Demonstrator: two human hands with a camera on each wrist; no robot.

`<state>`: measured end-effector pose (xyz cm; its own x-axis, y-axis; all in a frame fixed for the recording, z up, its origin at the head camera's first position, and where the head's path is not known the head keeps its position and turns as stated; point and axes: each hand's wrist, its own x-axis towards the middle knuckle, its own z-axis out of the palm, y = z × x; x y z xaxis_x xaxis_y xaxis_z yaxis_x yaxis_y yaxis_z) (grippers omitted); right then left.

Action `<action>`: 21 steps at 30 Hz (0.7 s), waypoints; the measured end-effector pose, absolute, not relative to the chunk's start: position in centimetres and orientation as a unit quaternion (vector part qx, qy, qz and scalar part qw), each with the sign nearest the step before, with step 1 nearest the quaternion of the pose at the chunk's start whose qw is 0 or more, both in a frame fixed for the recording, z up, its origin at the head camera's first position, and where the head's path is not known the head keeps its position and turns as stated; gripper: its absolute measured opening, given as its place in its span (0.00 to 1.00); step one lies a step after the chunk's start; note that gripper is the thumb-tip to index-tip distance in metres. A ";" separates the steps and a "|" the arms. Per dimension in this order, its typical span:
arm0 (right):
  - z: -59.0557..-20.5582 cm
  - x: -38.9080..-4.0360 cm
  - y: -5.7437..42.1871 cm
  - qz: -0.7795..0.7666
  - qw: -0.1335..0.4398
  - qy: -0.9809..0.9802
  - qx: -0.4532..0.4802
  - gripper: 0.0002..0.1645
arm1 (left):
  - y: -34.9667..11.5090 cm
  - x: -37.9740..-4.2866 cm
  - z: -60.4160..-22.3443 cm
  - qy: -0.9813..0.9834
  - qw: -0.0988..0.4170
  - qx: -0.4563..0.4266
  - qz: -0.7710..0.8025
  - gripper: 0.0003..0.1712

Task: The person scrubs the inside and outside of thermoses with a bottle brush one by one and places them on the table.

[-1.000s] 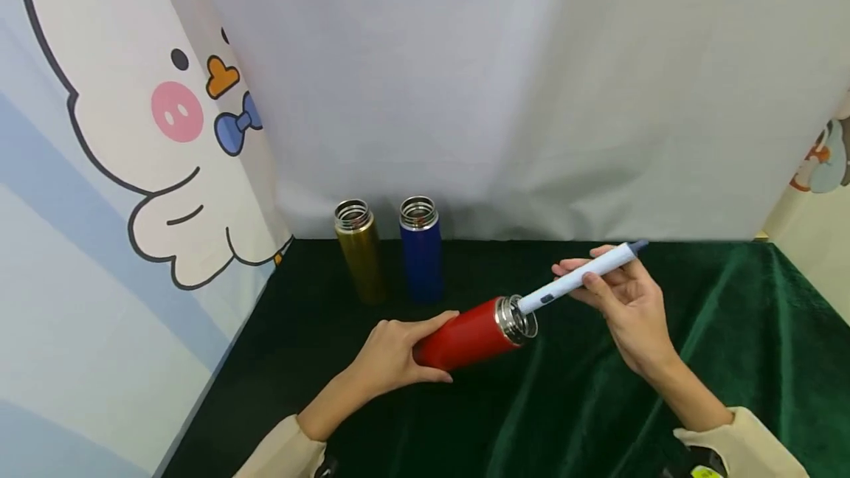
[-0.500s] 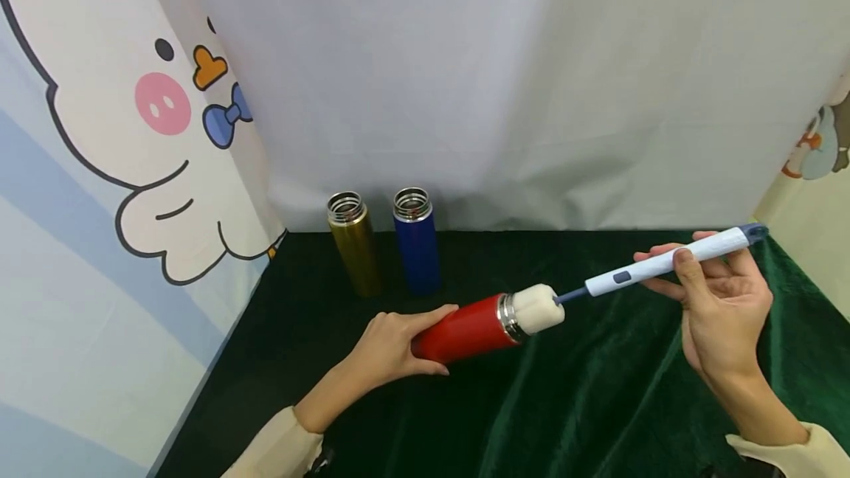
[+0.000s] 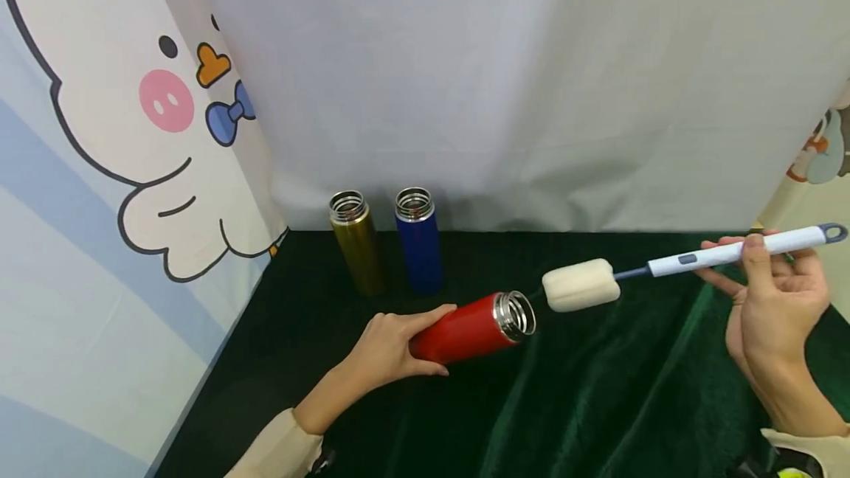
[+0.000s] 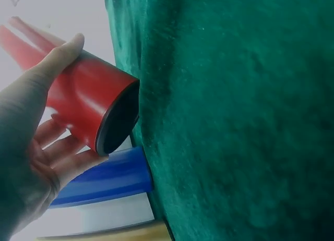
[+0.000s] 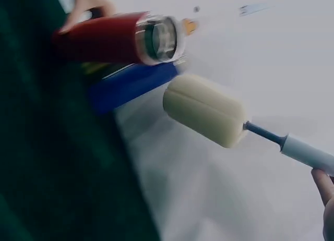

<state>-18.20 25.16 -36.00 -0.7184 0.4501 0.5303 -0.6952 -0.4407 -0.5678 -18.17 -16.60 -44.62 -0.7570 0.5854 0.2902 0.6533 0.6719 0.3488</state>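
My left hand (image 3: 392, 352) grips a red bottle (image 3: 458, 334) near its base. The bottle leans over, its uncapped steel mouth (image 3: 516, 316) facing right; the left wrist view shows its dark bottom (image 4: 120, 118). In my right hand (image 3: 777, 301) is a bottle brush, pinched by its pale blue handle (image 3: 724, 253) between thumb and fingers. Its cream sponge head (image 3: 581, 285) is outside the bottle, a short gap right of the mouth. A thin dark blue stem (image 5: 264, 132) joins head and handle in the right wrist view.
Behind the red bottle, a gold bottle (image 3: 358, 249) and a blue bottle (image 3: 420, 246) stand upright and uncapped on the dark green cloth (image 3: 598, 404). A pale curtain (image 3: 531, 94) hangs along the back edge, and a cartoon-printed panel (image 3: 99, 205) borders the left.
My right hand has moved to the right, drawing the brush's sponge head out of the red bottle. My left hand and the red bottle have stayed nearly in place.
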 end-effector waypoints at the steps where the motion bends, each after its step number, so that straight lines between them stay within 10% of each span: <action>1: -36.3 -18.2 25.4 0.833 0.339 -0.410 0.150 0.08 | -16.6 -18.2 -44.6 -0.911 0.080 -0.338 -0.220 0.52; 21: -37.0 -15.2 23.7 0.852 0.236 -0.421 0.201 0.11 | -15.2 -18.3 -43.6 -0.926 0.066 -0.331 -0.169 0.51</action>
